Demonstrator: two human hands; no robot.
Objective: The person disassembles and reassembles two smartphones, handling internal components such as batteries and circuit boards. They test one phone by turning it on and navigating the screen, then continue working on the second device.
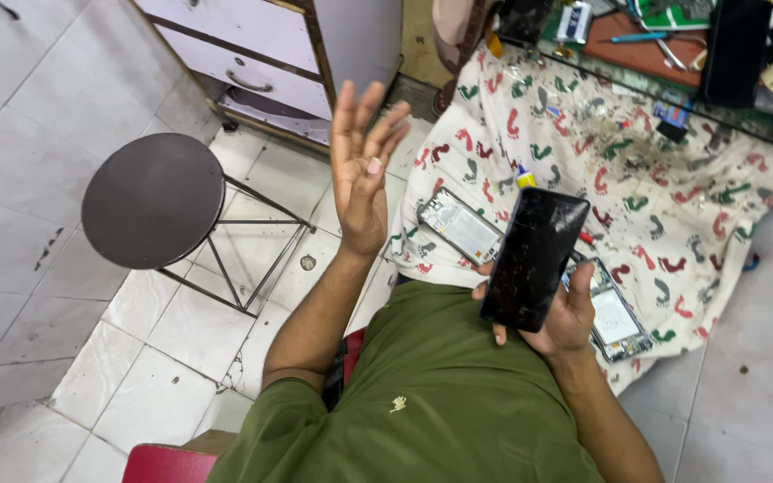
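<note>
White floor tiles (38, 107) fill the left of the frame, and a patterned cloth (673, 206) spreads over the right. At centre right, the right hand (565, 317) grips a black phone screen panel (534, 259), tilted upright above the cloth. Just beneath it lie two opened phone frames, one (460, 225) to its left and one (615, 313) at its lower right. The left hand (361, 170) is raised at centre, empty, fingers spread. A round dark stool (152, 199) stands at left, and a cluttered table (646, 45) sits at upper right.
</note>
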